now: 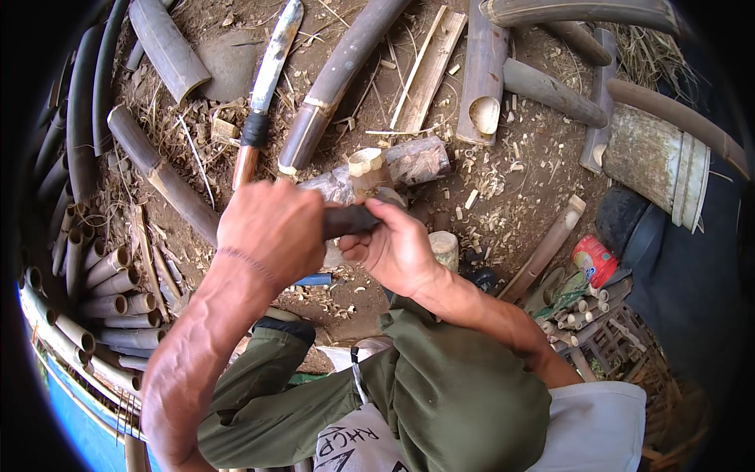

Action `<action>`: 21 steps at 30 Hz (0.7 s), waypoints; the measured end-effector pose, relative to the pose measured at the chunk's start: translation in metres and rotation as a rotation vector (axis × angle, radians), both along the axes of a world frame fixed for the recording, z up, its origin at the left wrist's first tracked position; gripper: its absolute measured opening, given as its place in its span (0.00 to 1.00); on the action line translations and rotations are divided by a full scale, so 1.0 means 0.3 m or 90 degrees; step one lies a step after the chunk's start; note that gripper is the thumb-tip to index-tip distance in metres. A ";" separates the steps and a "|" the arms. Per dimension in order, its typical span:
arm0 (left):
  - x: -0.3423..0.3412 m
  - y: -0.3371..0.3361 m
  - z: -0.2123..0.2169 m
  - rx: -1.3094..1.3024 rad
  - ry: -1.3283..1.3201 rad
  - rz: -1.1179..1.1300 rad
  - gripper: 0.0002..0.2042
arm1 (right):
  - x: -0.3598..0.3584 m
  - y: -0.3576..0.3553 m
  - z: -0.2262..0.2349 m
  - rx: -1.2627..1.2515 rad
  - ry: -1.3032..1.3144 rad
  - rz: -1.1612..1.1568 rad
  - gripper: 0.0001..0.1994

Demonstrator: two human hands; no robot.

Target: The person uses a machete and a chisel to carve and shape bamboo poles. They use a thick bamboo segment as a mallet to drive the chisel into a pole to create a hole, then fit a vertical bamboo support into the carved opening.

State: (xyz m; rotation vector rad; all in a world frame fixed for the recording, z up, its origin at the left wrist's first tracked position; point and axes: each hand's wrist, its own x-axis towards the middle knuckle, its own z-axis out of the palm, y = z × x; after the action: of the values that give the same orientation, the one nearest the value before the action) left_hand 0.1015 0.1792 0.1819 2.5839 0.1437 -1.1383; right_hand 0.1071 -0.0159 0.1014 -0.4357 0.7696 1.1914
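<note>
My left hand (271,228) is closed in a fist around a short dark rod-like piece (340,223), perhaps a tool handle; its kind is not clear. At its other end the thumb and curled fingers of my right hand (405,248) close on the same piece. Just beyond my hands a short cut bamboo section (367,175) stands upright, its pale rim up, beside a rough log (425,161) lying on the ground. A machete (271,67) with a black-wrapped neck lies beyond my left hand, its wooden grip (245,164) close to my knuckles.
Long bamboo poles (346,75) and a split bamboo half (429,71) lie ahead on shaving-strewn dirt. Cut bamboo tubes (110,267) are stacked at left. At right are a worn white bucket (653,161), a red can (595,261) and a crate (621,334) with small bamboo pieces.
</note>
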 end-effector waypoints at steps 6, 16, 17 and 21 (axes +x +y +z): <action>0.211 -0.116 0.073 -0.012 -0.050 -0.221 0.04 | 0.031 -0.046 0.024 -0.060 0.169 -0.104 0.20; -0.162 0.095 -0.157 -0.235 0.149 0.030 0.09 | -0.067 -0.083 -0.012 -0.042 0.155 0.191 0.17; -0.229 0.073 -0.194 -0.285 0.142 0.097 0.09 | -0.064 -0.080 -0.002 -0.088 0.111 0.239 0.17; -0.487 -0.160 -0.267 -0.357 0.023 0.409 0.12 | -0.029 -0.088 0.036 -0.239 -0.085 0.508 0.15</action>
State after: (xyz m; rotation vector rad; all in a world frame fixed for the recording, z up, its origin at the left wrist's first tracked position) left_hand -0.0446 0.1312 0.1020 1.8210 0.5341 -0.8255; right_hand 0.0985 -0.0423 0.1122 -1.1986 0.7212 1.7299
